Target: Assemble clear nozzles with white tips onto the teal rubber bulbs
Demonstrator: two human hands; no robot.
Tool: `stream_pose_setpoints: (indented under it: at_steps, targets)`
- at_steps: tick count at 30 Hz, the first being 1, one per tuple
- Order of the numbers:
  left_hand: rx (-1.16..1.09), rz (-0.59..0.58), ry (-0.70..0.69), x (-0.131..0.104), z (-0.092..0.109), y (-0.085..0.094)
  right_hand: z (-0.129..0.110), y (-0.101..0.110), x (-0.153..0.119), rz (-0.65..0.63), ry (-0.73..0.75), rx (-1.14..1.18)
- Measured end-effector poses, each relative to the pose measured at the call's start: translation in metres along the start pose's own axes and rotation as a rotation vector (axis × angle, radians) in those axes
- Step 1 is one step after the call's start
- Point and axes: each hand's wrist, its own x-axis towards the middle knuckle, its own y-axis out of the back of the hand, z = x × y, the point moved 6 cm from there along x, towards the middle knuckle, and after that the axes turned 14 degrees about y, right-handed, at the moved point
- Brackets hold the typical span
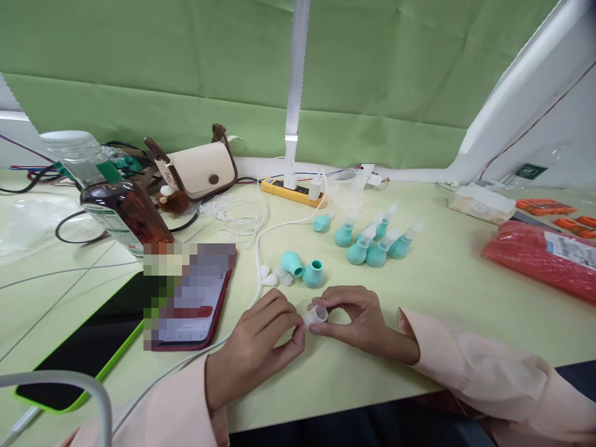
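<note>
My desk (456, 273) is pretty crowded. There's a cream bag (205, 171) at the back left, and a red package (521, 254) over on the right. A bottle (125, 211) with some amber stuff in it leans in my view, just behind two phones: a green-cased one (93, 341) and a red-cased one (190, 316), side by side. My hands are front and center. The right hand (358, 320) has its thumb and fingers pinched around a clear nozzle, wide open end showing. The left hand (256, 347) is curled, thumb and fingertips almost together right at the narrow end; can't tell if they grip it. A yellow power strip (279, 191) sits at the back. Past my right hand there's a bunch of teal bulbs (358, 251) with nozzles on, and two bare bulbs (314, 274) closer in, touching. The nozzle (318, 315) is between my hands, and smallest of all are some white bits (267, 276) beside the bare bulbs.
</note>
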Motion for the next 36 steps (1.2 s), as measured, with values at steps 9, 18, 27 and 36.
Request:
stream_pose_setpoints:
  at_steps: [9,18,27,36]
  targets:
    - [-0.387,-0.143,0.464,0.007,-0.027,-0.009,-0.011,-0.001,0.004,-0.035,0.126,0.005]
    - [-0.577,-0.277,0.637,0.006,-0.034,-0.016,-0.017,0.002,0.006,-0.033,0.187,0.003]
    - [-0.399,-0.166,0.506,0.003,-0.024,-0.01,-0.02,0.002,0.006,-0.012,0.241,-0.062]
    - [-0.684,-0.289,0.806,0.0,-0.042,-0.024,-0.026,0.0,0.006,-0.041,0.297,-0.049]
